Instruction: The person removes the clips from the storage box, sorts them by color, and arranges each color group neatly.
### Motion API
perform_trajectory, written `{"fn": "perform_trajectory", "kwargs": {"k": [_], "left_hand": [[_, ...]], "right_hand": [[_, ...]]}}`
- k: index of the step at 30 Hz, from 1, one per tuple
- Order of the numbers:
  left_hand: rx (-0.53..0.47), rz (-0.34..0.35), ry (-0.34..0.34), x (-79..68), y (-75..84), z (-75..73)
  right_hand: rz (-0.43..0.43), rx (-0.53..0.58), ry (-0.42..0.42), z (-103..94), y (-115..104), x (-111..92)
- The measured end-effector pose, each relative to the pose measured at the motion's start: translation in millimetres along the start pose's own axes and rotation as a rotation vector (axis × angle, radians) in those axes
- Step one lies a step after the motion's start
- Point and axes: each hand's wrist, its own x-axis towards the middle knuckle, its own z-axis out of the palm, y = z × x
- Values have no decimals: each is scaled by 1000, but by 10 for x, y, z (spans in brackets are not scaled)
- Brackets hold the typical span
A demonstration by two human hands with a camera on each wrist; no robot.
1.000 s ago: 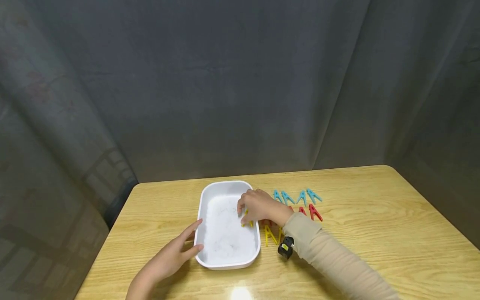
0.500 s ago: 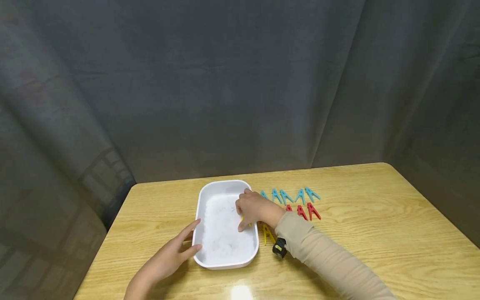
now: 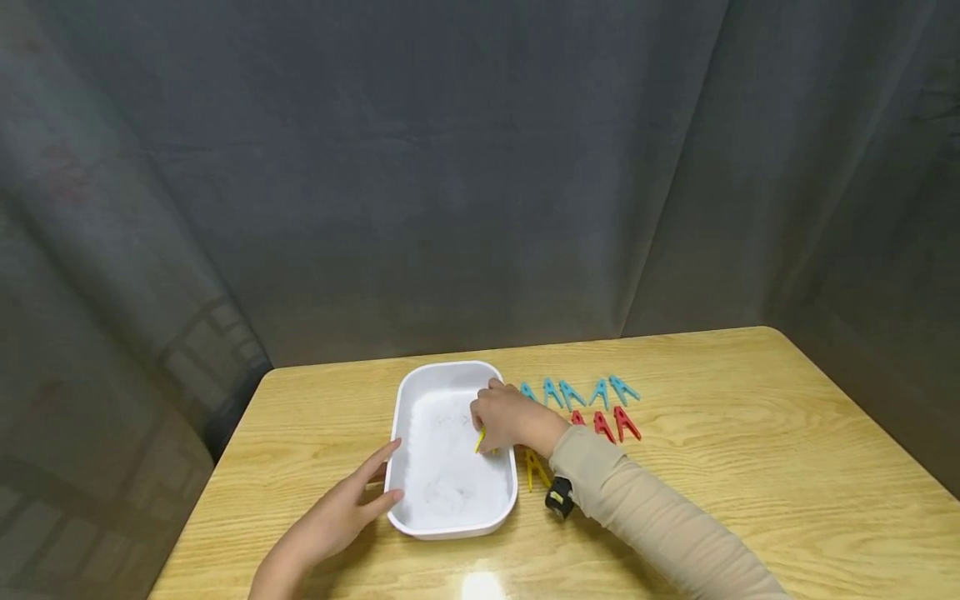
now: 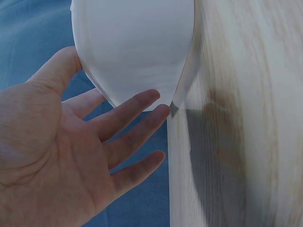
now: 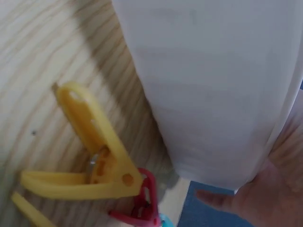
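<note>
A white plastic tray (image 3: 452, 529) stands on the table. My left hand (image 3: 333, 510) touches its left side, fingers and thumb fairly straight; the left wrist view shows the palm and spread fingers against the outer wall. My right hand (image 3: 510, 417) reaches over the right rim and holds a yellow clothespin (image 3: 481, 440) low inside the tray, mostly hidden by the fingers. Another yellow clothespin (image 3: 535, 469) lies just right of the tray. In the right wrist view a yellow clothespin (image 5: 111, 175) and a red clothespin (image 5: 147, 203) lie beside the tray's outer wall.
Several blue clothespins (image 3: 572, 395) form a row right of the tray, with red clothespins (image 3: 626, 423) in front of them. My right forearm crosses the table's front right and hides part of it. A grey curtain (image 3: 450, 183) hangs behind the table.
My right hand has turned slightly inside the tray, and the yellow clothespin in it has shifted a little within the fingers. The left hand stays at the tray's left side.
</note>
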Motion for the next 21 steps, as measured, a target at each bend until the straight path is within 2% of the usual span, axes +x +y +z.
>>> {"fn": "perform_trajectory", "kwargs": {"k": [6,16,21], "left_hand": [[-13,10,-4,-8,3,5],[-4,6,0,-14,3,7],[-12,8,-5,-14,20,0]], "right_hand": [[-25,79,45,13,25,-13],[-1,96,42,39,0,-6],[-17,180,80,43,29,-10]]}}
